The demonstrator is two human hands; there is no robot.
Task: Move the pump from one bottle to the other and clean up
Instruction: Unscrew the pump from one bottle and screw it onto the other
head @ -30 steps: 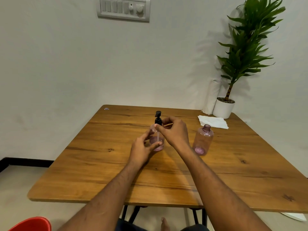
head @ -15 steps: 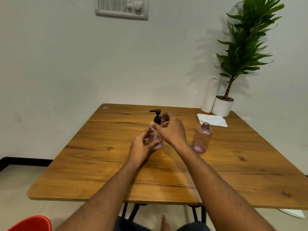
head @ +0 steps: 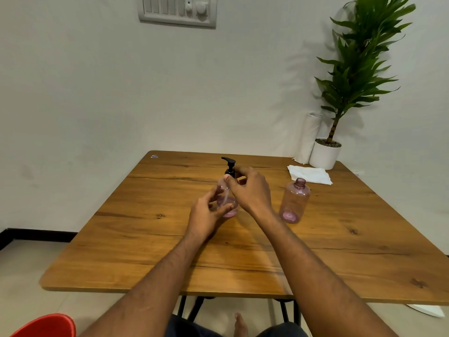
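Note:
A clear pink bottle [head: 224, 199] stands upright at the middle of the wooden table [head: 145, 239], with a black pump [head: 229, 166] in its neck, the spout pointing left. My left hand [head: 206, 212] wraps the bottle's lower body. My right hand [head: 250, 190] pinches the pump's collar at the bottle's neck. A second pink bottle [head: 294, 201] stands upright to the right, its neck uncapped, apart from both hands.
A folded white tissue [head: 309, 174] lies at the back right. Behind it stand a white paper roll [head: 308, 139] and a potted plant [head: 325, 154]. A red seat [head: 46, 327] shows at the lower left, beside the table's front edge.
The pump's spout has turned from facing away to pointing left under my right fingers. The left hand keeps its hold on the bottle.

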